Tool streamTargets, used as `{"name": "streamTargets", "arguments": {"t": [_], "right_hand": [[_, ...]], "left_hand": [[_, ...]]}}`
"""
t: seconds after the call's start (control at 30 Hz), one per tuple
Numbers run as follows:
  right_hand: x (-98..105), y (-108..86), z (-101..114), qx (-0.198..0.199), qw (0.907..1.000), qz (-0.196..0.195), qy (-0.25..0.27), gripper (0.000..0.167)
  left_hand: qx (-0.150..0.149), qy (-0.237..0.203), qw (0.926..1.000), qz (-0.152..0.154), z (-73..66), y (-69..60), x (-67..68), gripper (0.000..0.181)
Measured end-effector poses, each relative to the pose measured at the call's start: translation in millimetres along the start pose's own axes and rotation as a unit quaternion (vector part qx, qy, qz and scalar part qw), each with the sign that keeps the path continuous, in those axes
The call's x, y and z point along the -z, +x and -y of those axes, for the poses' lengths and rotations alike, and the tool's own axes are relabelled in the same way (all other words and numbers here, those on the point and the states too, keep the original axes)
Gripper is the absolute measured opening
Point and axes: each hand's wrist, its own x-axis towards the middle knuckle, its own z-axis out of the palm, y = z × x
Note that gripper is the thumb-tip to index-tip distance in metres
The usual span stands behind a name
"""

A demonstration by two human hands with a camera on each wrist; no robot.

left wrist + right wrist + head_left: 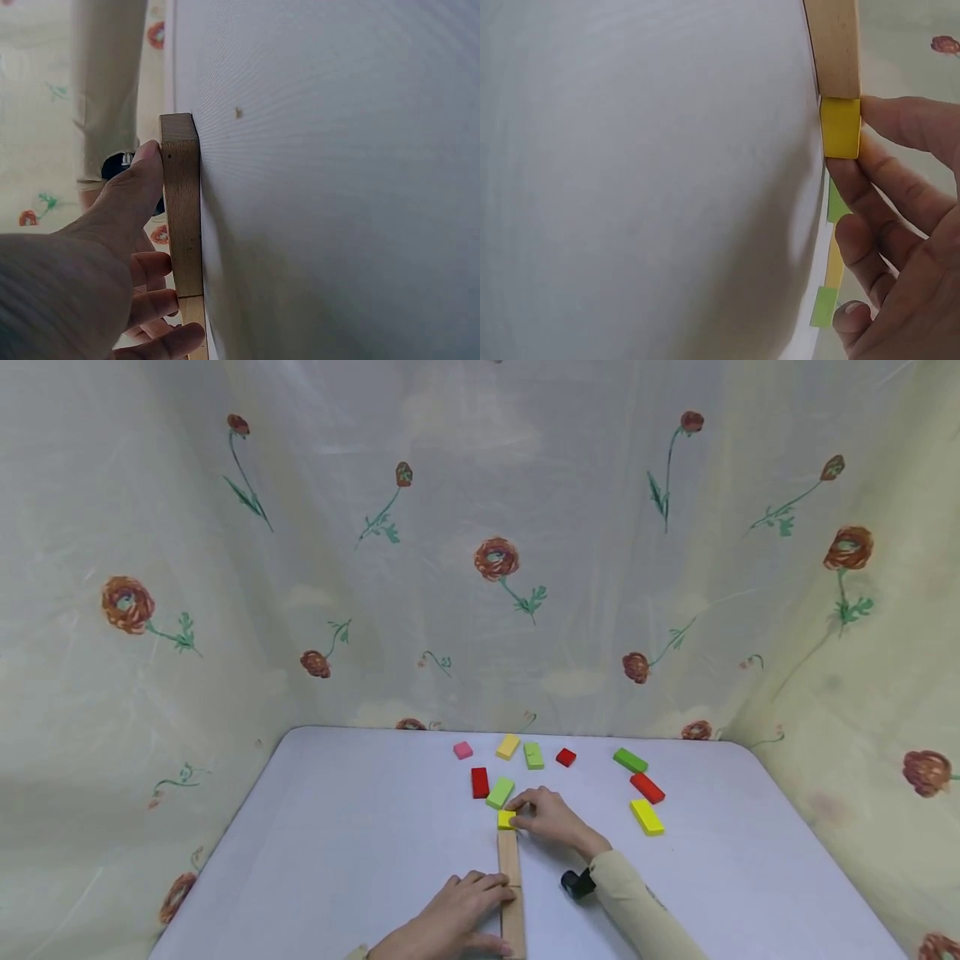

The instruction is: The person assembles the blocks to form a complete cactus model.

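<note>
My right hand pinches a yellow block; my spread left hand could nudge the bottom-centre wooden planks askew.

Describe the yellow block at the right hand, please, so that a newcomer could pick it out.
On the white table, two wooden blocks lie end to end. At their far end, the right hand holds a small yellow block. Unlike the longer yellow blocks, it looks squarish.

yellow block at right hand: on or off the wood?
Off: yellow block sits at end of wooden block, not atop, per right wrist view.
</note>
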Motion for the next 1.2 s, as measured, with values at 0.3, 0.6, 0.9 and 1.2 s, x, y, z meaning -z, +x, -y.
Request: {"name": "streamTargets", "arguments": {"t": [0.3,0.6,0.9,1.2], "right_hand": [[1.0,-3.6,2.0,0.003,0.9999,0.014,0.001,0.016],[0.1,-2.9,-0.3,-0.001,1.0000,0.006,0.007,0.016],[22.3,-11.3,-7.6,-0.041,0.9936,-0.092,0.052,0.017],[66.4,-30.2,-39.6,-0.087,0.9791,-0.174,0.059,0.029]], "left_hand": [[0.013,0.003,0.9999,0.007,-1.8,0.6,-0.3,0.066],[0.004,0.008,1.0000,0.003,-0.7,0.6,-0.6,0.065],[0.002,0.009,1.0000,-0.001,-1.8,-0.7,-0.2,0.066],[0.003,0.004,1.0000,-0.004,-0.7,-0.7,-1.0,0.066]]}}
